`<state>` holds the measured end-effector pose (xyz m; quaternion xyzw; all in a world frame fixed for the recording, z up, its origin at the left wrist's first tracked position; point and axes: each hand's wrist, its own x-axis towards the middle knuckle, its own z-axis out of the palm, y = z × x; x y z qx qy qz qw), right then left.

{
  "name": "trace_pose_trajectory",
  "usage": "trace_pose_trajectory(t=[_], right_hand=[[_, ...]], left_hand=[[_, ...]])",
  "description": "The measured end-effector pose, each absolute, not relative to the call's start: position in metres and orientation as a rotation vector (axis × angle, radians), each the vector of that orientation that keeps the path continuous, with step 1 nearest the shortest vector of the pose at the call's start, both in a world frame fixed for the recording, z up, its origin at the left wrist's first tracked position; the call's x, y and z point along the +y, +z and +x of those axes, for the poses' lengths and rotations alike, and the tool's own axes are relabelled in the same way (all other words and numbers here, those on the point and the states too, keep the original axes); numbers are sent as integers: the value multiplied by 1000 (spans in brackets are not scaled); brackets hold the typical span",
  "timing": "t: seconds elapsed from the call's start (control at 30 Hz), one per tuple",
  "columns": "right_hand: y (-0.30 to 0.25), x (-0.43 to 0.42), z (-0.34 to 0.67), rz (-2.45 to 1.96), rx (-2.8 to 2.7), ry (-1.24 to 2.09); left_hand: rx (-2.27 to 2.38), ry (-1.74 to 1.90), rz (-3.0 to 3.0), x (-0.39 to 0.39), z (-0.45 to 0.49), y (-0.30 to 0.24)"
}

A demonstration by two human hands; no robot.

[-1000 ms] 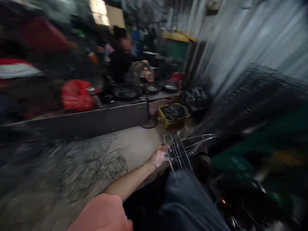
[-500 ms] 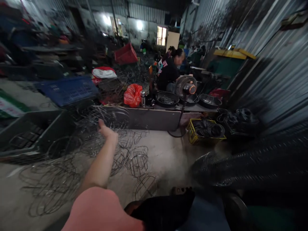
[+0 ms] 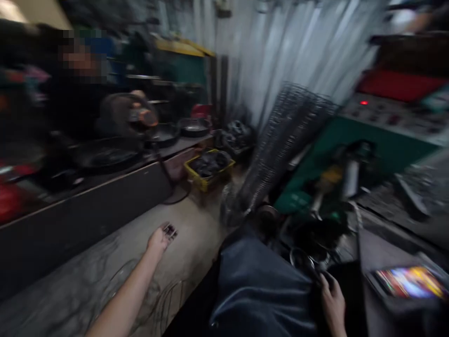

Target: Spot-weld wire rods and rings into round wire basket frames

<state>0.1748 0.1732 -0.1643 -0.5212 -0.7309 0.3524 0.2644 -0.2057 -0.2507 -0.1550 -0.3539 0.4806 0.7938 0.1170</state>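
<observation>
My left hand (image 3: 160, 238) is stretched out low over the concrete floor, fingers apart and dark at the tips, with nothing in it. Wire baskets (image 3: 164, 299) lie on the floor just below my forearm. My right hand (image 3: 332, 302) sits at the lower right beside my knee in blue trousers (image 3: 263, 290); its fingers curl onto a dark object that I cannot make out. A tall leaning stack of wire grids (image 3: 286, 140) stands ahead of my knee. The whole view is smeared by motion.
A green machine (image 3: 354, 140) with a lit control panel (image 3: 364, 102) is at the right, with a glowing phone screen (image 3: 410, 282) near it. A yellow crate (image 3: 208, 166), a low bench with pans (image 3: 105, 187), a small fan (image 3: 129, 114) and a seated person are at the left.
The view swung from the left back to the right. My left hand, which earlier held a wire rack and then reached far left, now hangs open over the floor. My right hand came into view.
</observation>
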Motion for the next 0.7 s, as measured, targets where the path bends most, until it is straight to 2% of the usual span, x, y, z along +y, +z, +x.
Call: trace_pose_trajectory(t=[0.13,0.4,0.53,0.7], right_hand=[[-170,156,180,-1408,-1854,944],[-168,149,171,-1261,-1768,1010],[-172,149,173,-1266,-1737,986],[-173,150,176,-1235,-1748,1035]], left_hand=[[1481,1965,-670,-142,-204,-151],[1435,1556,60,36,-137,-122],[1396,1406,146,63,-105,-147],[1616,1427,245,49,-87,-201]])
